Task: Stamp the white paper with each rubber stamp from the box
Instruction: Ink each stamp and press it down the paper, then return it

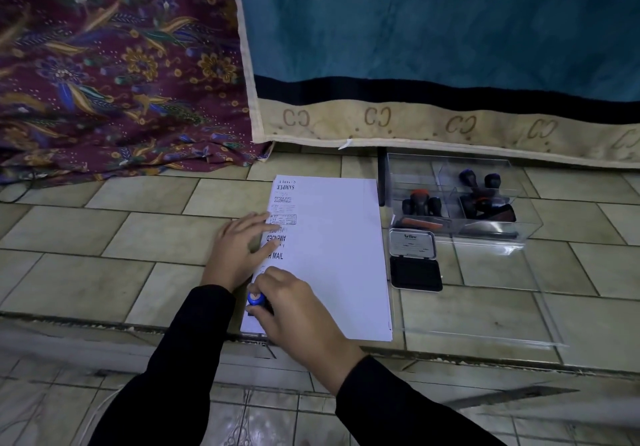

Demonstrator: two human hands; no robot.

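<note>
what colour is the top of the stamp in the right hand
Blue: the stamp has a blue cap, seen in the head view.

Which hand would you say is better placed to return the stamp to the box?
Right hand: it grips the stamp and the box lies on its side; left hand steadies the paper.

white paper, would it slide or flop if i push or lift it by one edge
The white paper looks like a thin sheet, so it would probably flop if lifted by one edge. On the glossy floor tiles it may slide; the left hand pressing it flat suggests so.
</note>
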